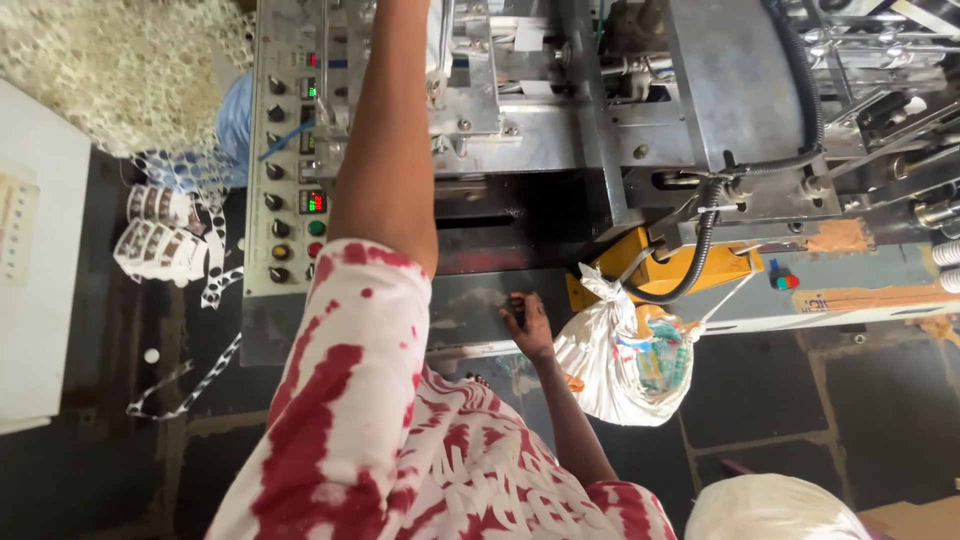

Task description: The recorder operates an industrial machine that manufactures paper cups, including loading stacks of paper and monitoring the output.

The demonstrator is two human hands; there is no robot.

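Packaging machine [560, 130], a grey steel body crowded with brackets, rods and black corrugated hoses, fills the upper part of the head view. Its control panel [290, 150] carries a column of round knobs, small lit displays and red, green and yellow buttons. One arm reaches up into the machine's works; its hand runs out of the top of the frame, so whether it grips anything cannot be told. The other hand [527, 322] rests with fingers curled against the machine's dark lower ledge, holding nothing visible. Just beside it a knotted white plastic bag [625, 355] hangs under a yellow bracket [660, 268]. Printed sachet strips [165, 235] lie near the panel.
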